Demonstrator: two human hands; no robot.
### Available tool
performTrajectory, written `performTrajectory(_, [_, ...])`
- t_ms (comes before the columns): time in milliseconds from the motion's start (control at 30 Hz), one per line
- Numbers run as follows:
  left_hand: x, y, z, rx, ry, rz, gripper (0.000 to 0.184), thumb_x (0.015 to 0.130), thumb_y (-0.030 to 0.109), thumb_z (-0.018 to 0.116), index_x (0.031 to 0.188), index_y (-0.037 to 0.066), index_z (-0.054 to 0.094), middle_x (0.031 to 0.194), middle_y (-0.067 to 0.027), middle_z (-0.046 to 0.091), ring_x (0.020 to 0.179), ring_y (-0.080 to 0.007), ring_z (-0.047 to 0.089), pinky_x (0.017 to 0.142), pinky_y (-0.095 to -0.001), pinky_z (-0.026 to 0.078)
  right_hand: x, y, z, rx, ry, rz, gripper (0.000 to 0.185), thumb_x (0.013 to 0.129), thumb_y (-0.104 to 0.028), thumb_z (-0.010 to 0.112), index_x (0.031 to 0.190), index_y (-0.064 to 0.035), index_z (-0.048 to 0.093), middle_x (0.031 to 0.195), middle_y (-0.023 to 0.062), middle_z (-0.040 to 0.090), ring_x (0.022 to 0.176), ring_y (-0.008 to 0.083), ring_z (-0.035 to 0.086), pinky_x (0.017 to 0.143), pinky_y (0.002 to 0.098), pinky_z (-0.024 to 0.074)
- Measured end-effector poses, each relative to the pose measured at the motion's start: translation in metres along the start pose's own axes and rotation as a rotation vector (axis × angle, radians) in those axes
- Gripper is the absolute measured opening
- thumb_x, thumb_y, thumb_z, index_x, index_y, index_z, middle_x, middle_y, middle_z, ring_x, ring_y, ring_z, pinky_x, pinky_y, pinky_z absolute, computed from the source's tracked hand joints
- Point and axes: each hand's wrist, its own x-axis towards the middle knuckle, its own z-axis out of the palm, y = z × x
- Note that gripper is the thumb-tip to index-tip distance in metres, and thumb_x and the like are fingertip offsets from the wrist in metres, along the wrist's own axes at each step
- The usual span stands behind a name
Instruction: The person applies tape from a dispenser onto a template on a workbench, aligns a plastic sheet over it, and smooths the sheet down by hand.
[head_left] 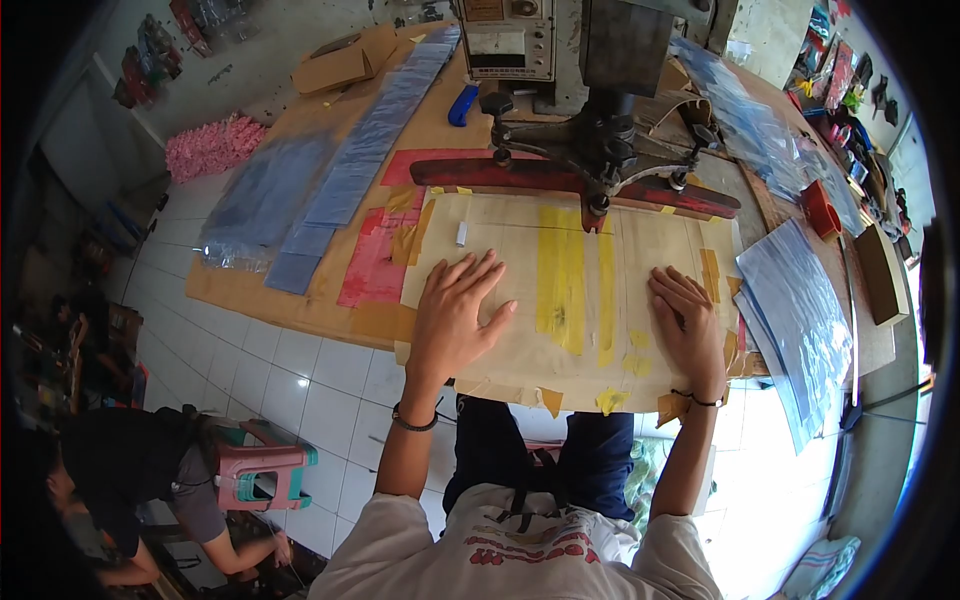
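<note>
My left hand (460, 318) lies flat on the left part of a beige, taped board (515, 365), fingers spread. On the right part of the same board rests my right hand (690, 325), its fingers stretched out and holding nothing I can see. Between the hands run strips of yellow tape (560, 300). A small white piece (462, 233) sits just beyond my left fingertips. Across the board's far edge stretches a dark red bar (480, 175), hung from the black bracket (603, 135) of a press machine. Brown tape pieces line the board's edges.
Clear plastic sheets lie at left (265, 195) and right (800, 305). A blue-handled tool (462, 105) is near the control box (508, 40). A red container (821, 210) stands at right. At lower left, another person (130, 480) bends beside a stool (265, 465).
</note>
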Motion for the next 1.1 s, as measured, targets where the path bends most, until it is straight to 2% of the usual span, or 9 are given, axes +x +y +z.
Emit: performTrajectory(1100, [0.0002, 0.0014, 0.001, 0.029, -0.013, -0.032, 0.05, 0.095, 0.033, 0.068, 0.137, 0.007, 0.065, 0.15, -0.0114, 0.058, 0.143, -0.0328, 0.048, 0.122, -0.0505, 0.03, -0.0008, 0.0033, 0.0011, -0.012, 0.009, -0.014, 0.028, 0.094, -0.009, 0.063, 0.118, 0.001, 0.074, 0.129, 0.0155, 0.071, 0.131, 0.0354, 0.06, 0.113, 0.0457, 0.0421])
